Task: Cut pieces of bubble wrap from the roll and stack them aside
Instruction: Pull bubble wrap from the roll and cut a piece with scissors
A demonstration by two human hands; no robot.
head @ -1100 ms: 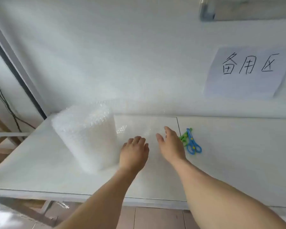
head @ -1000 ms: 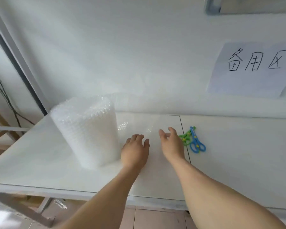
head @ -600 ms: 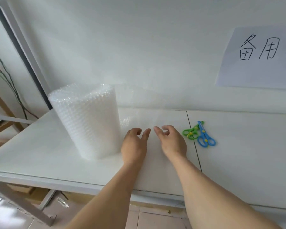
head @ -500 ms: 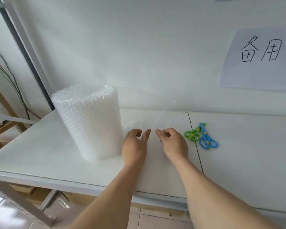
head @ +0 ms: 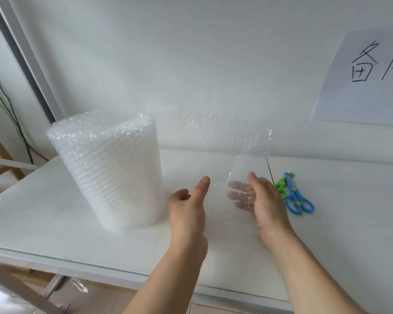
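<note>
A fat roll of bubble wrap (head: 109,171) stands upright on the left of the white table (head: 55,223). Its loose sheet (head: 213,137) runs rightward from the roll and is raised on edge above the table. My right hand (head: 266,200) grips the sheet's lower right part, thumb in front and fingers showing blurred through the plastic. My left hand (head: 188,209) pinches the sheet's lower edge nearer the roll, thumb pointing up. Small blue scissors (head: 296,200) lie beside green ones (head: 281,185), just right of my right hand.
A paper sign with handwritten characters (head: 361,82) hangs on the white wall at the right. A thin seam (head: 269,171) splits the tabletop beside the scissors. Cables (head: 7,114) and a wooden frame (head: 0,168) are at the far left, beyond the table's end.
Both hands went from resting flat on the sheet to pinching it and lifting it, so it now stands up off the table. The camera has shifted left and closer.
</note>
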